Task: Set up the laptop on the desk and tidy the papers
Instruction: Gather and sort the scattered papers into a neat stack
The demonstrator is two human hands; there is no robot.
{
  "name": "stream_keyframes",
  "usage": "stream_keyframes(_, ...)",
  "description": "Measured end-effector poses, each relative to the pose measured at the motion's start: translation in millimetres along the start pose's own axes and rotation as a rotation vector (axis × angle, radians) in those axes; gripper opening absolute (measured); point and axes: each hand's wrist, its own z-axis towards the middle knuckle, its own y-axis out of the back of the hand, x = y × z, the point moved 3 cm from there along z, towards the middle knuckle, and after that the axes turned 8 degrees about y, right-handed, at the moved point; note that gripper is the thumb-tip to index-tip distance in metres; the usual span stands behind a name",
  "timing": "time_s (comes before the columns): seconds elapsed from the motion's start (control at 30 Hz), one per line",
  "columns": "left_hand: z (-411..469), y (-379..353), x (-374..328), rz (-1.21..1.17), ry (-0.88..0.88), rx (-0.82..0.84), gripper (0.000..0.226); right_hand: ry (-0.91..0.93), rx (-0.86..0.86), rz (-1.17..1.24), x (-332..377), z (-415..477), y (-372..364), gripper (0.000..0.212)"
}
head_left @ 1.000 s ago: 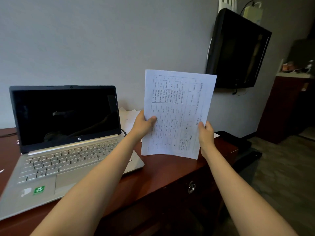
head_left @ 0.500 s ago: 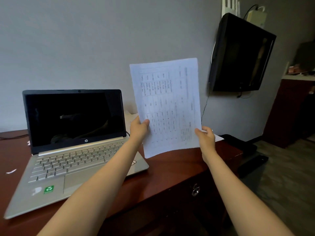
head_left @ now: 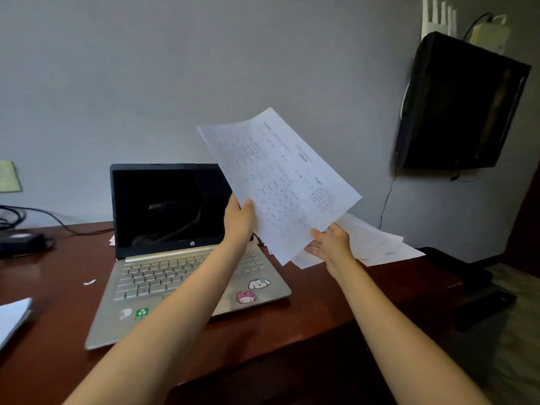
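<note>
On the desk's (head_left: 58,287) nine-o'clock edge, one paper stack (head_left: 11,317) is cut off by the frame. One open laptop (head_left: 163,217) sits centre, its keyboard partly hidden by a forearm (head_left: 175,317). At the laptop's two o'clock the left hand (head_left: 239,220) pinches one tilted sheet (head_left: 280,176), its print unreadable. The right hand (head_left: 330,244), fingers spread, overlaps one pile (head_left: 377,244) at three o'clock.
</note>
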Motion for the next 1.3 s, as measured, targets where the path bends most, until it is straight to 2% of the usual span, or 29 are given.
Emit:
stream_keyframes(0.13,2.4,37.3,-15.9,0.181,-0.186,-0.173,0.058,-0.033,0.002,0.094,4.0,-3.3,-17.7,0.038)
stream_keyframes(0.23,-4.0,67.5,-26.5,0.699,-0.448,-0.277,0.075,-0.040,0.038,0.090,3.3,-8.0,-31.8,0.037)
stream_keyframes(0.3,-5.7,80.4,-26.4,1.041,-0.633,-0.240,0.078,-0.041,0.063,0.089,1.1,-10.0,-43.8,0.036)
stream_keyframes(0.33,-5.8,86.1,-25.1,1.170,-0.669,-0.190,0.079,-0.043,0.082,0.088,0.0,-11.2,-50.8,0.036)
stream_keyframes(0.4,-9.2,96.9,-26.1,1.352,-0.698,-0.108,0.079,-0.044,0.129,0.093,-0.4,-15.0,-66.1,0.037)
stream_keyframes(0.43,-11.3,102.2,-27.6,1.409,-0.783,-0.093,0.077,-0.044,0.160,0.093,0.0,-17.6,-74.0,0.038)
stream_keyframes(0.5,-14.0,119.2,-27.1,1.456,-0.913,-0.096,0.071,-0.029,0.232,0.068,1.0,-23.1,-89.9,0.038)
stream_keyframes(0.67,-19.1,172.2,-27.7,1.452,-0.881,-0.103,0.066,-0.009,0.354,-0.011,-1.9,-33.8,-129.1,0.035)
stream_keyframes(0.8,-36.7,208.4,-40.5,1.466,-0.935,-0.177,0.039,-0.046,0.424,-0.038,-11.9,-48.9,-164.7,0.036)
stream_keyframes(0.93,-52.0,247.5,-45.2,1.512,-0.903,-0.241,0.059,-0.063,0.488,-0.077,-22.7,-70.6,-202.4,0.036)
stream_keyframes(1.13,-84.9,314.1,-44.7,1.572,-0.817,-0.400,0.056,-0.091,0.647,-0.101,-35.4,-109.5,-253.2,0.033)
stream_keyframes(1.23,-106.9,337.8,-47.9,1.579,-0.818,-0.478,0.042,-0.098,0.728,-0.094,-41.9,-130.9,-274.7,0.032)
stream_keyframes(1.3,-119.6,354.1,-47.3,1.580,-0.814,-0.521,0.058,-0.109,0.771,-0.091,-46.6,-145.5,-287.0,0.031)
